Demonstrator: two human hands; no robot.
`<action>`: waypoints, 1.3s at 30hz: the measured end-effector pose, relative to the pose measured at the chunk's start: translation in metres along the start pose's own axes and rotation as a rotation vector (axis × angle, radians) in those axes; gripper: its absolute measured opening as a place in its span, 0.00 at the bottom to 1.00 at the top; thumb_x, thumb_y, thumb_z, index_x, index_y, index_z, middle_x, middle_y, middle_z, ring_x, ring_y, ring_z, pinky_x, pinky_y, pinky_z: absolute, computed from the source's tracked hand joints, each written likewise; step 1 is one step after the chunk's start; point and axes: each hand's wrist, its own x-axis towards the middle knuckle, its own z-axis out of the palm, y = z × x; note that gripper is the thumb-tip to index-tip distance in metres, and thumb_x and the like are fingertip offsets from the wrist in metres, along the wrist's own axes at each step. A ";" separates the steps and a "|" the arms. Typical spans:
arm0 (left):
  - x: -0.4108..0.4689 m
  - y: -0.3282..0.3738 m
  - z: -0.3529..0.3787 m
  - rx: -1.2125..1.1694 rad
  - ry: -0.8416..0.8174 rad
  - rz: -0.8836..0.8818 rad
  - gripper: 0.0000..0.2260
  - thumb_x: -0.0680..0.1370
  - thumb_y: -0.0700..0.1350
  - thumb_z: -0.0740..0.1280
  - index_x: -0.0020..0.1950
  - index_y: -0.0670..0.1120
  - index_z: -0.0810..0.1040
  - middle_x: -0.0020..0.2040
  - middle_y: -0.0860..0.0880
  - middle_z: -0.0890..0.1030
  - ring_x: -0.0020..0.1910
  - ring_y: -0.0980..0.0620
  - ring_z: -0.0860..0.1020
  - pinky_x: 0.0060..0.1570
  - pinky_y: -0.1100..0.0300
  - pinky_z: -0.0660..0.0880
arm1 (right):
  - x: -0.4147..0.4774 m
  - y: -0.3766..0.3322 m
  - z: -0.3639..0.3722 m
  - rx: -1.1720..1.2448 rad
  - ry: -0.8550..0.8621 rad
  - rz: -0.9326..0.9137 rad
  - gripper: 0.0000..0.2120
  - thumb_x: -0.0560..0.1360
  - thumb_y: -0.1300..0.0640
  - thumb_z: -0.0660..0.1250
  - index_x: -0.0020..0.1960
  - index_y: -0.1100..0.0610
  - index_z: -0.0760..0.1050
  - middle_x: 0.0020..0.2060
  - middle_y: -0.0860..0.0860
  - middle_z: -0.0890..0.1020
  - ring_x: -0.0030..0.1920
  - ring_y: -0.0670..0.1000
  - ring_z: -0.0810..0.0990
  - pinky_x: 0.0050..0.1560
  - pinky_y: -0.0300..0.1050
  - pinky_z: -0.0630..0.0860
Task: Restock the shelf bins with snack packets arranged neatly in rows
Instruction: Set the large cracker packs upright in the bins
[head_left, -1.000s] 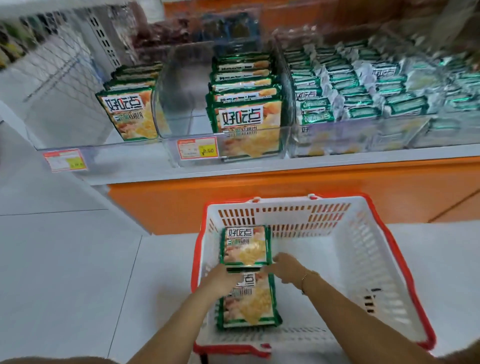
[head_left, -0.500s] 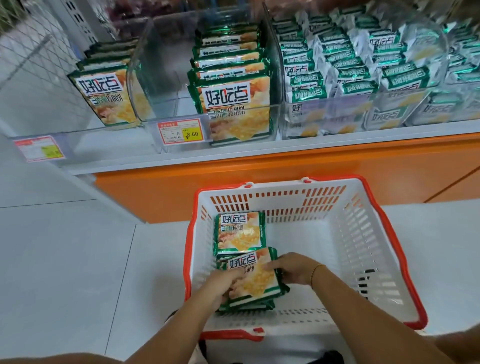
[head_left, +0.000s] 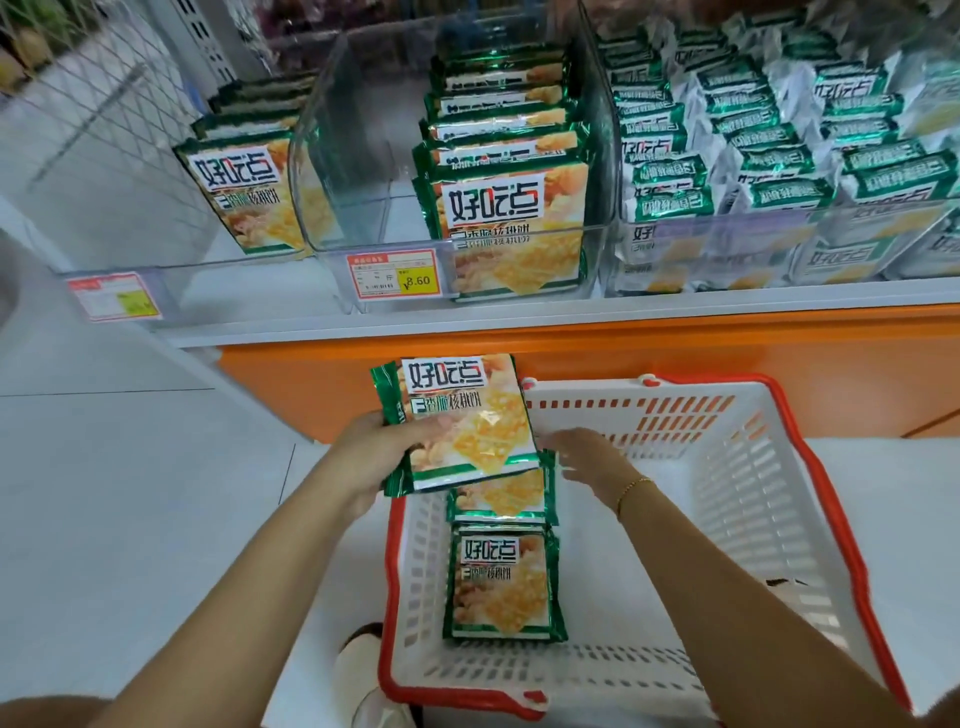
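Left thumb (head_left: 439, 423) pressed flat on the printed front of a raised snack packet (head_left: 462, 410); the other fingers of the left hand (head_left: 371, 460) curl behind the packet's lower left edge and are mostly hidden. The packet is held tilted, face up, over the far left corner of the white, red-rimmed basket (head_left: 753, 467), clear of the basket's floor. Fingers (head_left: 558, 441) of the right hand (head_left: 589, 457) are straight and slightly spread, holding nothing, and blurred; they point at the right edge of the raised packet, over the far half of the basket, and whether they touch it cannot be told. A thin bracelet (head_left: 635, 486) circles the right wrist. Inside the basket, along its left wall, a flat packet (head_left: 501, 587) lies face up, with a second packet (head_left: 498, 496) just beyond it, partly covered by the raised one. Beyond the basket stands an orange panel (head_left: 675, 358); above that, the shelf. Directly beyond the basket a clear bin (head_left: 358, 171) holds an upright row of matching packets (head_left: 511, 218) on its right side, with a price label (head_left: 393, 275) on its front. Beyond and left of the basket stands a shorter row (head_left: 249, 197); beyond and right, silver-green packets (head_left: 769, 156) in several rows. A shoe (head_left: 363, 670) shows at the basket's near left corner.
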 end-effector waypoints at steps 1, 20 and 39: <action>-0.003 0.009 -0.007 0.013 0.014 0.010 0.12 0.72 0.45 0.73 0.54 0.44 0.81 0.50 0.47 0.84 0.49 0.50 0.82 0.47 0.59 0.77 | 0.004 0.006 0.006 -0.116 0.032 0.025 0.18 0.77 0.61 0.65 0.66 0.61 0.71 0.58 0.63 0.76 0.59 0.58 0.75 0.65 0.53 0.72; -0.012 0.016 -0.096 0.112 0.296 0.117 0.13 0.67 0.45 0.76 0.50 0.47 0.82 0.45 0.49 0.85 0.44 0.52 0.83 0.48 0.57 0.76 | 0.001 0.018 0.025 -0.155 0.079 0.026 0.15 0.69 0.56 0.75 0.33 0.60 0.71 0.27 0.53 0.71 0.29 0.51 0.72 0.38 0.44 0.75; -0.064 0.016 -0.032 -0.272 -0.101 0.206 0.22 0.69 0.55 0.67 0.58 0.44 0.78 0.52 0.43 0.84 0.51 0.45 0.83 0.44 0.57 0.81 | -0.186 -0.089 -0.016 -0.078 -0.263 -0.561 0.21 0.67 0.51 0.69 0.57 0.60 0.77 0.51 0.54 0.84 0.53 0.57 0.82 0.52 0.48 0.80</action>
